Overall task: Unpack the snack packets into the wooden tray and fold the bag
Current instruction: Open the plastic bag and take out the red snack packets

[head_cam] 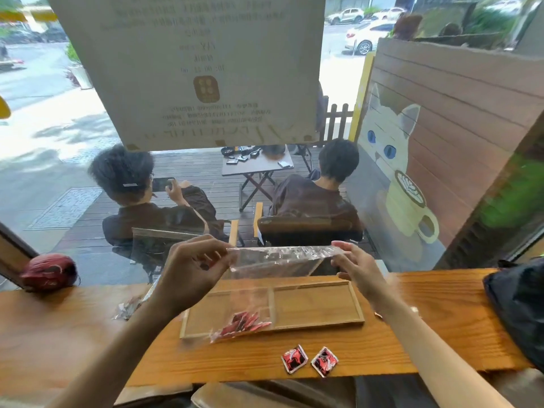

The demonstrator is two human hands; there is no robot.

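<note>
A clear plastic bag [259, 278] hangs upright above the wooden tray [318, 322]. My left hand [194, 266] pinches its top left corner and my right hand [356, 266] pinches its top right corner, stretching the top edge taut. Several red snack packets [241, 323] lie bunched in the bag's bottom, resting over the tray's left compartment. Two more red packets lie loose on the counter in front of the tray, one [294, 359] beside the other [324, 361]. The tray's right compartment shows bare wood.
The tray sits on a narrow wooden counter [88, 334] against a window. A crumpled clear wrapper [128, 309] lies left of the tray, a dark red bundle [48, 272] at far left, a black bag [521, 307] at far right. Two people sit outside.
</note>
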